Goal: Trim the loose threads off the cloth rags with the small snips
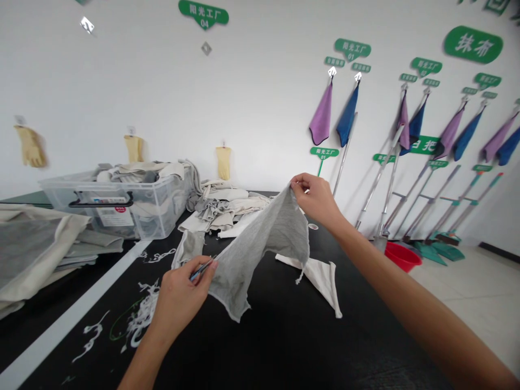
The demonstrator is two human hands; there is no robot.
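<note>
A grey piece of fabric [260, 238] is stretched between my two hands above the black table [276, 346]. My right hand [314, 197] pinches its upper corner. My left hand [187, 292] is closed on the lower left edge of the fabric and also holds a small blue metal tool [200, 270], perhaps thread snips, mostly hidden by the fingers. A loose thread dangles from the fabric's right corner. Under and behind it lies a white fabric piece [320, 279]. Left of my left hand sits a heap of white thread scraps [144, 311].
A clear plastic bin [158, 208] full of fabric stands at the back left, beside a pile of fabric pieces [227, 206]. More folded fabric [60, 254] lies at the left. Beyond the table's right side are a red basin [402, 257] and several mops and brooms [377, 179].
</note>
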